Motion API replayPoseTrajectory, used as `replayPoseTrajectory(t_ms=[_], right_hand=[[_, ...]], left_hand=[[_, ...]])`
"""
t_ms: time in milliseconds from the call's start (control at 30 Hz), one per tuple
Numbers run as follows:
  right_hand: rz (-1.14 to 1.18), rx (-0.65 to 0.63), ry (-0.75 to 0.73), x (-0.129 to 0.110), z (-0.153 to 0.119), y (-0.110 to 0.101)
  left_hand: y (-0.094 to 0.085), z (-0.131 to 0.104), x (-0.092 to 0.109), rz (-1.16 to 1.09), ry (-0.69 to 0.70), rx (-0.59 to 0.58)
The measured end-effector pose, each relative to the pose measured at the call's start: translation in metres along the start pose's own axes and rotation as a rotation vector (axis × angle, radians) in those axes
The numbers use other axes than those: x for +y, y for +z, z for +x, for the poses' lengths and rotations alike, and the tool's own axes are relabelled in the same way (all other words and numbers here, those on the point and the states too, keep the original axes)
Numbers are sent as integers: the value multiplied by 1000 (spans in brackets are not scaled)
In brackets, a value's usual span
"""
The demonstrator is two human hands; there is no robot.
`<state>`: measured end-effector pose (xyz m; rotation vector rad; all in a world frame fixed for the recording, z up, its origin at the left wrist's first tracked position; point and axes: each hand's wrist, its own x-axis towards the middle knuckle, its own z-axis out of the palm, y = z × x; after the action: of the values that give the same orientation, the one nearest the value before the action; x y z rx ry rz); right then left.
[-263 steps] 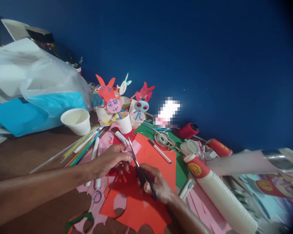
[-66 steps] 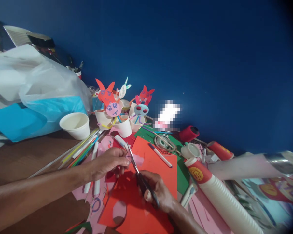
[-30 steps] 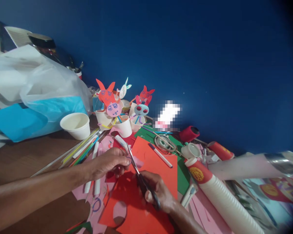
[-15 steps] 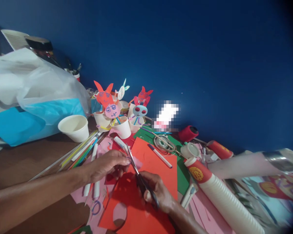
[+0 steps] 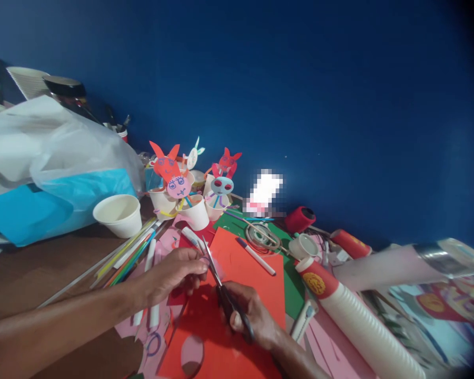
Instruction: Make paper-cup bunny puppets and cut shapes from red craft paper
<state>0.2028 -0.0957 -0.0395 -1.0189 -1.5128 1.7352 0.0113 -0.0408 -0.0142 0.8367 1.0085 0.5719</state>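
My right hand grips black-handled scissors, their metal blades pointing up and slightly left, a little apart at the tips. My left hand pinches a small pink paper piece against the blades; fingers hide much of it. Both hands are above a large red-orange paper sheet. On that sheet's lower part lies a pink paper oval. A capped marker rests on its upper right, and a white marker lies beyond my left fingertips.
Paper cups with animal-face puppets, one a pink face, stand at the back. An open white cup is left, near coloured pipe cleaners. Right are stacked paper cups, a utility knife and red thread. A blue wall stands behind.
The whole view has shifted slightly, so most things sit lower and a little further left. Both hands keep nearly the same pose, with the scissors still at the pink paper.
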Motion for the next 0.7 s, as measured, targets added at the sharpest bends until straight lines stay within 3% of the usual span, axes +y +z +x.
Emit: replayPoseTrajectory(t_ms=[700], right_hand=[[23,23,15,0,1,0]], left_hand=[[-5,4,0,25,-56,-17]])
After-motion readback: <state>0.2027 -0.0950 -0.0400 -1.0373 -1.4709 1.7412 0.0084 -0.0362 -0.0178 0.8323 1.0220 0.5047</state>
